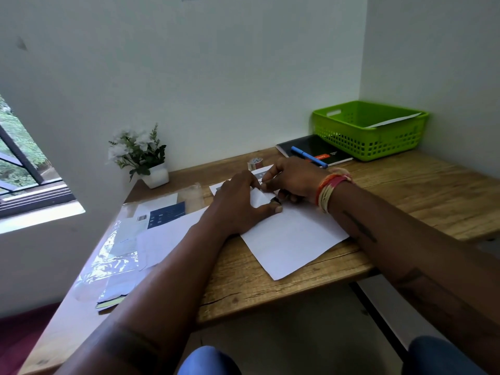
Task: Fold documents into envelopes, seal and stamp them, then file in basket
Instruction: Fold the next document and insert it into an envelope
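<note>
2 hands (267, 196) on 1 envelope (292, 239)

Probably a home office corner: wooden desk (297, 288), filing basket (368, 142), notebook (319, 150).

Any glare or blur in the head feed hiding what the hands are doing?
Head view: window light throws strong glare on the plastic sleeve at left, washing out its contents; the window is overexposed; wide-angle bending curves the desk edges; both hands, left and right, are fairly sharp on the white paper.
</note>
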A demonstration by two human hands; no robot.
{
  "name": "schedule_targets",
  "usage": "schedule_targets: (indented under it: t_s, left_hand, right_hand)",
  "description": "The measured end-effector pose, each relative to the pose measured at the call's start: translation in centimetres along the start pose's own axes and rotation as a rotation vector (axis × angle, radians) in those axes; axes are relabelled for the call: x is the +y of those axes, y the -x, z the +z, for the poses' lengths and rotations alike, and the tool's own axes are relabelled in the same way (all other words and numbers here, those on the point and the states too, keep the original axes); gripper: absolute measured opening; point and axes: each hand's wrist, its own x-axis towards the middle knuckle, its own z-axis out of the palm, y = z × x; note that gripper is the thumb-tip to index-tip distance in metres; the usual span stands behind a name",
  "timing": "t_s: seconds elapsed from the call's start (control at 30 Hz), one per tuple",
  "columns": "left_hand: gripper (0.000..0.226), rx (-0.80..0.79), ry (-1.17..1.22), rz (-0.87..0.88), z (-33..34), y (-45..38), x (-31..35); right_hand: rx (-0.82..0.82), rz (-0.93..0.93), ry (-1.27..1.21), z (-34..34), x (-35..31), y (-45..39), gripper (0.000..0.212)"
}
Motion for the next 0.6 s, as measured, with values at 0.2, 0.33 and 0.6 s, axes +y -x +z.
schedule_targets:
  t_s: [0.2,0.33,0.6]
  left_hand:
    - [0.065,-0.003,-0.015,0.012,0.2,-0.1,0.2]
    - [0.065,0.007,0.000,0.036,0.3,0.0,0.4]
    - [0.071,0.000,0.015,0.035,0.4,-0.2,0.3]
  right_hand:
    - [0.002,0.022,0.002,0.2,0.3,0.0,0.009]
    - [-0.031,0.052,-0.009,0.9,0.1,-0.2,0.009]
    - [-0.063,0.035,0.078,1.0,-0.9,-0.4,0.019]
